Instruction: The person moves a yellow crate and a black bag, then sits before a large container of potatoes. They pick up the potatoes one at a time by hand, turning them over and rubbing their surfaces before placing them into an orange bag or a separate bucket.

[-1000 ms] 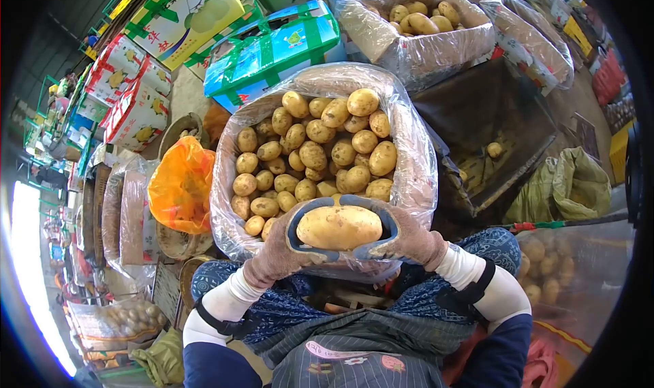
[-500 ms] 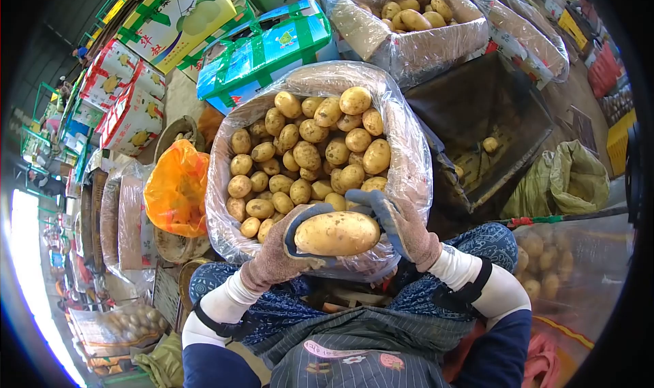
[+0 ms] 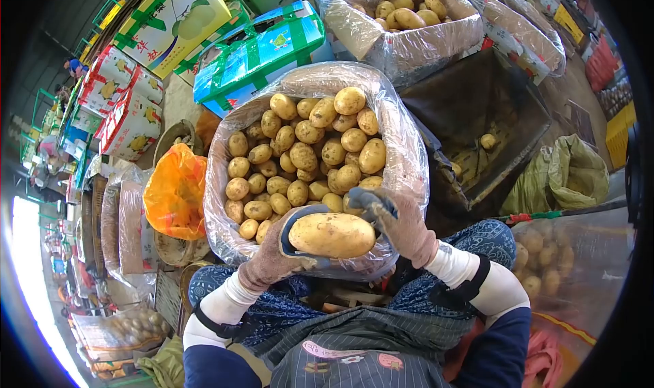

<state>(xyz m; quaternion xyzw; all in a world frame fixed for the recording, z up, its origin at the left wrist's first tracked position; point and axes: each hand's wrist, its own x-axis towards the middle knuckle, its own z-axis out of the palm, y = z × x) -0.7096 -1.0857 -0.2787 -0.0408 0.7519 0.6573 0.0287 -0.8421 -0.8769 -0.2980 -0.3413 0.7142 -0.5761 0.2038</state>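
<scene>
My left hand (image 3: 286, 248), in a brown and grey-blue work glove, grips a large, long yellow potato (image 3: 332, 235) at its left end. The potato lies level above the near edge of a plastic-lined carton (image 3: 407, 173). Inside that carton are many smaller potatoes (image 3: 303, 158) with dirt on their skins. Close to the right end of the large potato is my right hand (image 3: 395, 221), gloved the same way. Its fingers are bent and loosely apart, with nothing seen in them.
Behind stands another lined carton (image 3: 429, 44) with potatoes, beside a blue box (image 3: 262, 57) with green tape. A dark crate (image 3: 487, 109) holds a few small potatoes at right, near a green sack (image 3: 569, 177). An orange bag (image 3: 175, 194) sits left. Bagged potatoes (image 3: 545, 258) lie by my right knee.
My right hand has come off the large potato's right end, turning and curling its fingers. My left hand still holds the potato nearly in place. The view has shifted slightly.
</scene>
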